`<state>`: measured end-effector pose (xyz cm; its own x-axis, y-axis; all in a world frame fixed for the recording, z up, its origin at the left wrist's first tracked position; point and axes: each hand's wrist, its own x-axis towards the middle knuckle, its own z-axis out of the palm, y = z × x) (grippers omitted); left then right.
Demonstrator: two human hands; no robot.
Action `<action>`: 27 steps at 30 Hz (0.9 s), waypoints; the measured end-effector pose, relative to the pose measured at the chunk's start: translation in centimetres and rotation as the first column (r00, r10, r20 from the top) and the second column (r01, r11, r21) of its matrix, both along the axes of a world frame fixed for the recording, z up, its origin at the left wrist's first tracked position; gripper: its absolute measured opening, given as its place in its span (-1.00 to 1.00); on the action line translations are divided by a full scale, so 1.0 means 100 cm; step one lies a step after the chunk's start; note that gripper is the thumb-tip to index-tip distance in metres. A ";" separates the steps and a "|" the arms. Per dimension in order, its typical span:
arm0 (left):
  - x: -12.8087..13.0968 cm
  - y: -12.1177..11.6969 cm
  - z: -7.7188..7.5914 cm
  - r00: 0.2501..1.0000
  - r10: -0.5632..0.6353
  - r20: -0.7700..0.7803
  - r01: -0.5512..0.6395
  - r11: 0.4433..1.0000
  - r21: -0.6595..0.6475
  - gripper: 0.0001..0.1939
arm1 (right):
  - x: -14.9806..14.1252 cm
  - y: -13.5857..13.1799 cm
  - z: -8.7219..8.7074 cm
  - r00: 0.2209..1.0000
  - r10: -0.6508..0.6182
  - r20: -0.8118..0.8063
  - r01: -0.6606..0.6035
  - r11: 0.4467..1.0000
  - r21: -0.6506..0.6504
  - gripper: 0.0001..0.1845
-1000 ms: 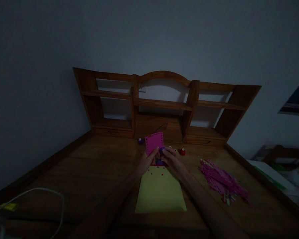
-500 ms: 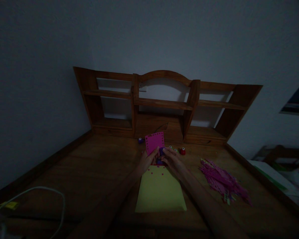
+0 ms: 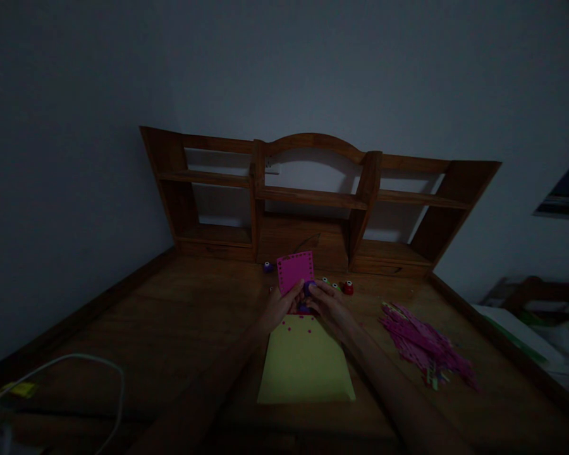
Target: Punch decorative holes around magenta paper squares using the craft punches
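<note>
In the middle of the desk, my left hand (image 3: 283, 305) is closed on a square of pink paper (image 3: 294, 270) with small holes along its edges. My right hand (image 3: 329, 303) is closed around a small purple hole punch (image 3: 308, 288) at the paper's right lower edge. Fingers hide part of the punch, and whether it bites the paper cannot be made out. Below both hands lies a yellow sheet (image 3: 306, 370) with several pink dots of paper near its top edge. Something else purple shows under the hands.
Behind my hands stand a red punch (image 3: 348, 288) with an eye-like top, green ones (image 3: 335, 287) and a purple one (image 3: 268, 267). A pile of pink paper strips (image 3: 424, 344) lies right. A white cable (image 3: 90, 359) curls at front left. A wooden shelf unit (image 3: 313, 200) backs the desk.
Both hands keep nearly the same place and grip. The right fingers shift slightly on the purple punch, and the pink paper moves a touch to the right.
</note>
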<state>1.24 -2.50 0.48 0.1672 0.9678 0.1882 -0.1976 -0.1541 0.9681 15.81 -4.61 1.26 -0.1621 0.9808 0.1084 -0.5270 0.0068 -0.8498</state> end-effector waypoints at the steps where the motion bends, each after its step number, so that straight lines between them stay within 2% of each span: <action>1: 0.000 0.001 -0.001 1.000 0.000 0.001 0.000 1.000 -0.001 -0.59 | 0.000 0.001 -0.001 1.000 -0.002 0.004 0.002 1.000 0.004 -0.76; 10: -0.001 0.001 -0.004 1.000 -0.011 -0.021 0.012 0.999 0.049 -0.60 | 0.003 0.007 -0.008 1.000 -0.006 0.028 0.005 0.999 0.032 -0.78; 15: -0.001 -0.002 -0.001 0.999 -0.022 -0.037 0.023 0.999 0.036 -0.59 | 0.002 0.005 -0.006 0.998 -0.007 0.057 0.004 0.999 0.040 -0.79; 21: 0.000 -0.008 0.006 0.990 -0.081 -0.119 0.093 0.991 0.100 -0.52 | 0.004 0.002 -0.001 0.995 0.001 0.103 -0.009 0.996 0.083 -0.77; 27: 0.001 -0.008 0.003 0.983 -0.110 -0.149 0.129 0.983 0.130 -0.53 | 0.009 0.005 -0.001 0.993 0.010 0.116 -0.022 0.995 0.099 -0.74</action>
<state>1.33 -3.32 0.83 0.3145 0.9053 0.2857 -0.0862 -0.2725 0.9583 16.67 -4.15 1.12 -0.1947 0.9631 0.1859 -0.4267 0.0875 -0.9002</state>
